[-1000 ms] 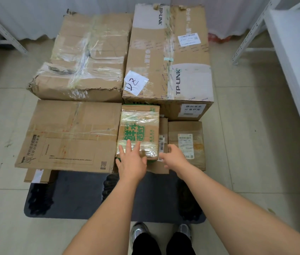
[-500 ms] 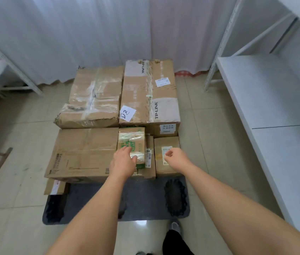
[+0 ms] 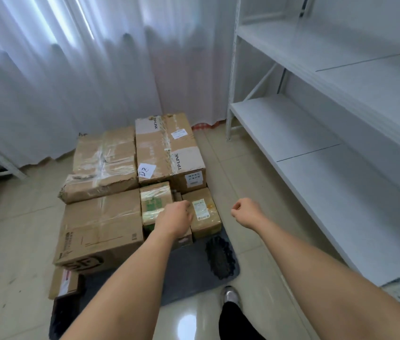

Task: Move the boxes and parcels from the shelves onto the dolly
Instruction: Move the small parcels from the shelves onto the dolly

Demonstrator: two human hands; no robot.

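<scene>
Several cardboard boxes sit packed together on the dark dolly (image 3: 194, 276) on the floor: a TP-LINK box (image 3: 169, 148) at the back right, a taped crumpled box (image 3: 103, 163) at the back left, a large flat box (image 3: 101, 224) at the front left, a small green-printed parcel (image 3: 156, 200) and a small labelled box (image 3: 204, 212) at the front right. My left hand (image 3: 178, 217) hovers over the green parcel's near end, fingers curled, holding nothing. My right hand (image 3: 246, 213) hangs in the air to the right of the labelled box, fingers loosely curled, holding nothing.
White metal shelves (image 3: 316, 133) run along the right side, with no boxes on the boards in view. White curtains (image 3: 83, 69) hang behind the dolly. Another shelf frame (image 3: 0, 163) stands at the far left. A small box (image 3: 65, 285) juts out under the large flat box. My shoe (image 3: 229, 295) is by the dolly's near edge.
Both hands have come off the green parcel and the labelled box and drawn back. The view has risen and turned right, bringing the shelves into sight.
</scene>
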